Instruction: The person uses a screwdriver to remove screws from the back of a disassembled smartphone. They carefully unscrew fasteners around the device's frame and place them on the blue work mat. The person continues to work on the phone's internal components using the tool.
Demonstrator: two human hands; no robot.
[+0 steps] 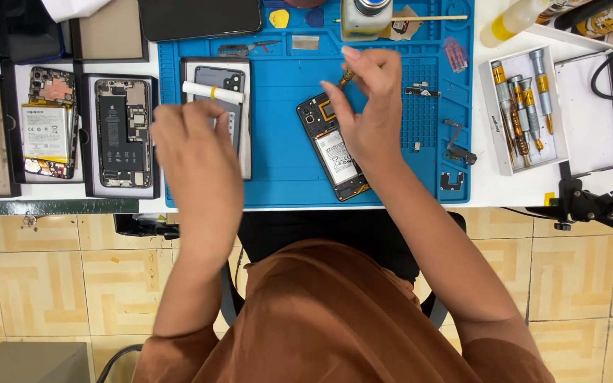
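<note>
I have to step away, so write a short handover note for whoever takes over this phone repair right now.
Right hand grips a small screwdriver, tip on the top end of the opened phone on the blue mat.
Left hand is blurred, empty, hovering over the tray with a back cover.
Done: the phone's back is off, battery exposed.
Left: cannot tell which screws remain. More screwdrivers lie in the white box to the right.

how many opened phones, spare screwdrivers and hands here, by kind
opened phones: 3 – on the mat, black tray, far left
boxed screwdrivers: 4
hands: 2 – left hand, right hand holding a screwdriver
total: 9
</note>
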